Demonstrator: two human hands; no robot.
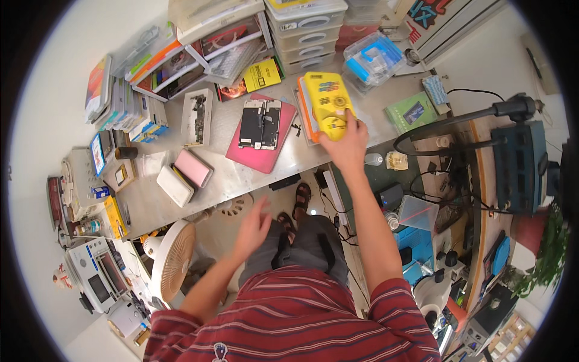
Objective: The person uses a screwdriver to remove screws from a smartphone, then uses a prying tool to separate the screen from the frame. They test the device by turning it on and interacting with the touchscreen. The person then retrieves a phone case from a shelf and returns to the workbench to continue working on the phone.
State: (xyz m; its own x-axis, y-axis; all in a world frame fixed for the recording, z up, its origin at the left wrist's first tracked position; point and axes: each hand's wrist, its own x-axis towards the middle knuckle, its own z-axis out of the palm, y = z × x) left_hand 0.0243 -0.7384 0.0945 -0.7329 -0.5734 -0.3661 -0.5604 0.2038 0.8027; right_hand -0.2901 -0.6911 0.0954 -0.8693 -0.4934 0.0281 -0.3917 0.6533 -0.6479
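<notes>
My right hand (344, 137) grips the lower end of a yellow flat package (324, 90) on the metal bench, over an orange-and-white flat item (304, 111). My left hand (253, 226) hangs in front of the bench edge, fingers apart and holding nothing. To the left of the package lies a pink mat (247, 161) bearing disassembled phones (258, 123), with small dark parts beside it. Further left are a white tray with components (198, 117), a pink case (193, 166) and a white case (175, 182). A green box (410, 111) lies to the right.
Books, shelves and stacked drawers (307, 36) line the back of the bench (151, 211). A clear container with blue contents (374, 60) sits back right. A fan (172, 259) stands lower left. A dark jointed arm (452, 117), cables and a cluttered side bench occupy the right.
</notes>
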